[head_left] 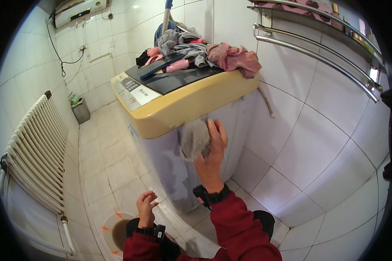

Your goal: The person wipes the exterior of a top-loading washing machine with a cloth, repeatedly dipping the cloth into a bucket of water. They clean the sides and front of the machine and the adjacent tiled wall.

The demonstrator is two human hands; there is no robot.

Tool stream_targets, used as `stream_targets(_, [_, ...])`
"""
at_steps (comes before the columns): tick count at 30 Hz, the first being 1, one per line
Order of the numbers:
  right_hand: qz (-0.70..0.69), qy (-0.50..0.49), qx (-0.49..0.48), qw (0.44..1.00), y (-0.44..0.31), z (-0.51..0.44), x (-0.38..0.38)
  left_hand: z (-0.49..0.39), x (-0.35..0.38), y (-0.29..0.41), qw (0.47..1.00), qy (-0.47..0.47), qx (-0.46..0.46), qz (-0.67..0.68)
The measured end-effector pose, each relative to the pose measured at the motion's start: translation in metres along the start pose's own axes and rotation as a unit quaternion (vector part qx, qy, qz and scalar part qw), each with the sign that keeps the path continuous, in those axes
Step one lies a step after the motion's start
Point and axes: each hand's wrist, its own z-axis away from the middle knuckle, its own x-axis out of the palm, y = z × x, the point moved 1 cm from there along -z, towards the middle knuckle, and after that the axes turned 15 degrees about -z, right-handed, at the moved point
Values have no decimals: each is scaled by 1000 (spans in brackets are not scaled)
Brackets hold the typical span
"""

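My right hand (214,146) grips a grey cloth (194,140) and holds it against or just in front of the upper side panel of a washing machine (170,169), below its yellow rim. My left hand (146,207) is raised low at the left of the machine with its fingers partly curled and nothing seen in it. Below it, a basin (108,225) with brownish water stands on the floor, partly hidden by my leg. On the machine's lid lie a heap of grey clothes (173,42), a pink cloth (236,58) and a dark blue flat object.
A white radiator (39,150) runs along the left wall, with a grey bin (80,111) beyond it. A metal towel rail (313,53) and a shelf are fixed to the tiled right wall. A corrugated hose (265,101) hangs behind the machine. A water heater (80,12) is mounted high at the back left.
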Motion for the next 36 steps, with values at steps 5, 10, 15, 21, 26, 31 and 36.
stream_targets(5, [115, -57, -137, 982, 16, -1, 17, -1, 3, 3, 1000, 5, 27, -7])
stream_targets(10, [148, -40, 15, 988, 77, 104, -31, -6, 19, 60, 972, 64, 202, -98])
stream_targets(15, [102, 94, 323, 936, 106, 134, -84, -7, 55, 176, 810, 181, 506, -235])
stream_targets(21, [7, 51, -43, 998, 46, 7, -44, -4, 95, 282, 667, 185, 650, -314])
stream_targets(26, [29, -68, -256, 964, 23, -59, 3, -9, 101, 295, 665, 140, 666, -307])
stream_targets(31, [127, 20, -268, 955, 80, -98, -27, -17, 101, 287, 694, 137, 650, -279])
stream_targets(36, [174, 174, -129, 961, 161, -172, -88, -20, 100, 288, 691, 127, 655, -280])
